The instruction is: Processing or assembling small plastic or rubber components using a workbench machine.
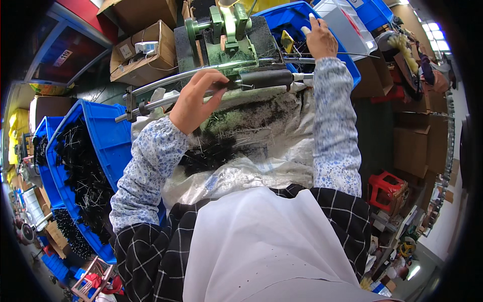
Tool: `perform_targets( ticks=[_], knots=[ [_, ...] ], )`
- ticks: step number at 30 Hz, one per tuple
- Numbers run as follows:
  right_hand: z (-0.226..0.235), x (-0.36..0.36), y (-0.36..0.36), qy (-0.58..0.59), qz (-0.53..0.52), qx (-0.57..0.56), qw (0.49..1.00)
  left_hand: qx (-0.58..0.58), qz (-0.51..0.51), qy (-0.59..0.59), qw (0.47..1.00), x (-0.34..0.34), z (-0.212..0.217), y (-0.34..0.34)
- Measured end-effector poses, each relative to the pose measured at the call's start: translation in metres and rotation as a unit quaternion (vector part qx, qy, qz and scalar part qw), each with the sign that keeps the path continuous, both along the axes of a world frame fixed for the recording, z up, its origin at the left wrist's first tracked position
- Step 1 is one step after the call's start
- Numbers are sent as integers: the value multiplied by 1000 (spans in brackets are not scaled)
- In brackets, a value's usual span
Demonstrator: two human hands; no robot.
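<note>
My left hand (197, 99) is at the left end of a dark grey roller (266, 78). Its thumb and fingers close around a small dark piece (220, 86) that I cannot make out clearly. A thin wire pin shows at the roller's end, just right of the fingertips. My right hand (322, 40) hovers over the blue bin (347, 65) at the back right, fingers stretched forward and apart. White covers sit on two of its fingertips. Inside that bin lie dark pieces with thin wires and a yellow piece (287, 41).
A green machine (230, 30) stands behind metal bars (166, 83) crossing in front of me. Black bits and wires lie on the whitish sheet (287, 171) below. Blue bins (103, 141) of black wired pieces stand left. Cardboard boxes (143, 68) and a red stool (386, 187) are around.
</note>
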State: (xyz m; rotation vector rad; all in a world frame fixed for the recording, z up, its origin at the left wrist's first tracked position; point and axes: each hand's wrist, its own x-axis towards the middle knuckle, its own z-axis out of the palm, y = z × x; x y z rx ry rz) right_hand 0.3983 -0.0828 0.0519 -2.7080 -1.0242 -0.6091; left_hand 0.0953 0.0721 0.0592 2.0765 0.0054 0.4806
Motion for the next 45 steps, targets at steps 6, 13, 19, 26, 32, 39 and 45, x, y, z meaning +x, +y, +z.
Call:
perform_targets(
  ticks=[6,13,19,26,32,39,45],
  knots=[
    [28,-145,10,492,305,60,813,4,71,-50,996,23,-9,-10],
    [-18,-93,31,41,137,30,989,-29,38,238,970,-31,-10,-4],
    [-38,-72,49,59,87,-29,994,183,67,485,853,-59,-76,15],
    [-44,-68,52,88,112,-1,990,72,10,534,842,-48,-83,25],
    [-53,-52,60,53,140,-36,988,110,70,506,853,-46,-90,11],
    [-54,-53,36,30,27,-35,999,28,82,460,884,-50,-66,18],
    [-60,-72,54,58,107,47,992,-72,-65,378,921,-53,-17,24]
  ],
)
